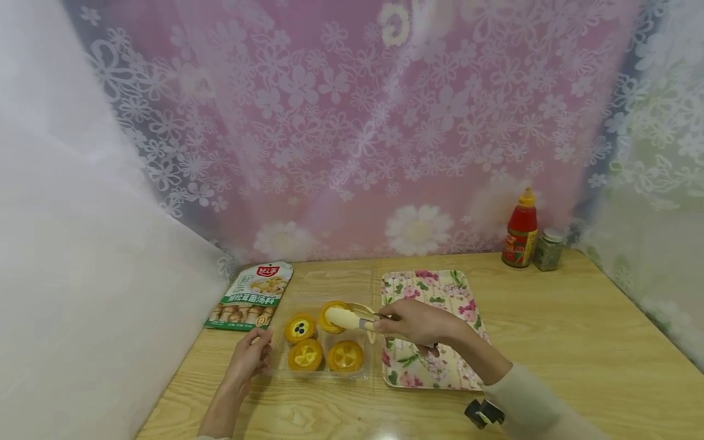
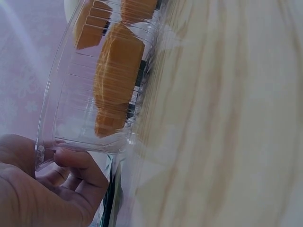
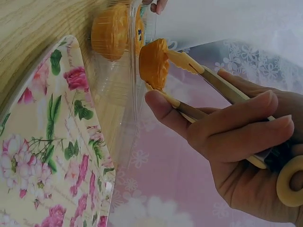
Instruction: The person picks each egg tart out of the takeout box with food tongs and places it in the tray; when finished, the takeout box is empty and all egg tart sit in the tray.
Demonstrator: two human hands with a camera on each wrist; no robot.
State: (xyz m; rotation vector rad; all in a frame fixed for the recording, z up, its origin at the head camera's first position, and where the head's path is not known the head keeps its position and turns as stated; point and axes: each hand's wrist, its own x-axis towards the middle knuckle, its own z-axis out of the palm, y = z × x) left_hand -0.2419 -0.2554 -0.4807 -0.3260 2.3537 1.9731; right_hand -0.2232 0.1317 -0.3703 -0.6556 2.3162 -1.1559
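My left hand (image 1: 249, 359) pinches the left edge of a clear plastic container (image 2: 64, 118), thumb and fingers at its rim in the left wrist view. Inside are a tart dotted with dark berries (image 1: 299, 329) and two yellow-topped tarts, one at the front left (image 1: 305, 355) and another at the front right (image 1: 345, 355). With my right hand (image 1: 420, 324) I grip tongs (image 3: 220, 85) with cream-coloured tips. Between those tips is a further tart (image 3: 152, 64), raised to the container's rim in the right wrist view and partly covered by a tip in the head view.
A floral tray (image 1: 409, 366) lies right of the container, under my right forearm. A green and white food packet (image 1: 250, 296) lies at the left. Toward the back right stand a red sauce bottle (image 1: 520, 235) and a small spice jar (image 1: 548, 250), near the curtain.
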